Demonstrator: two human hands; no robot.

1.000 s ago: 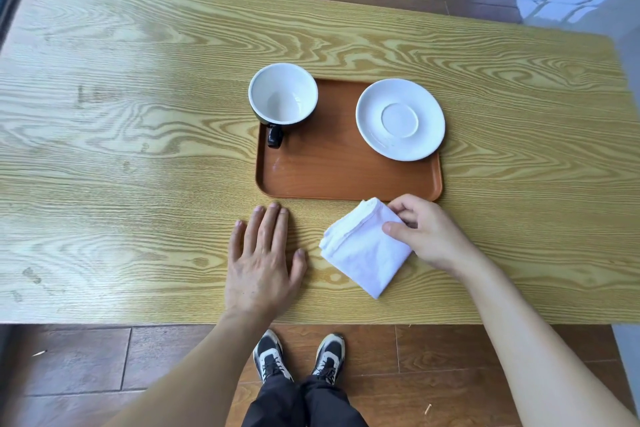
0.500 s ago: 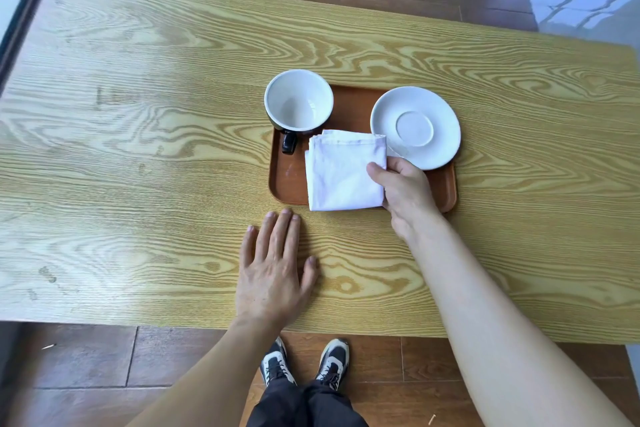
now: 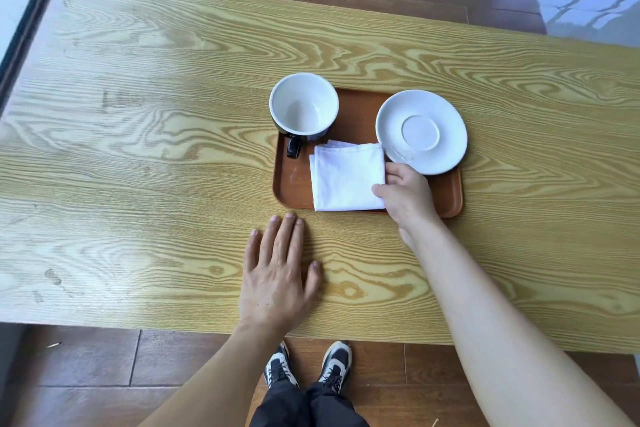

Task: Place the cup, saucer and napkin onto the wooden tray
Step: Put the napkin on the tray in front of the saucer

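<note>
A brown wooden tray (image 3: pixel 292 180) lies on the table. A cup (image 3: pixel 304 104), white inside and dark outside, stands on the tray's far left corner with its handle toward me. At the tray's far right sits a white saucer (image 3: pixel 421 131). A folded white napkin (image 3: pixel 346 177) lies flat in the tray's middle, its near edge at the tray rim. My right hand (image 3: pixel 407 196) pinches the napkin's right edge between thumb and fingers. My left hand (image 3: pixel 278 274) rests flat on the table just in front of the tray, fingers spread, holding nothing.
The light wooden table (image 3: pixel 138 149) stretches wide to the left and right of the tray. Its near edge runs just above my shoes (image 3: pixel 308 364). Brown floorboards surround it, with a window frame at far left.
My right hand carried the napkin from the table in front of the tray onto the tray, where it now lies flat. My left hand stayed put.
</note>
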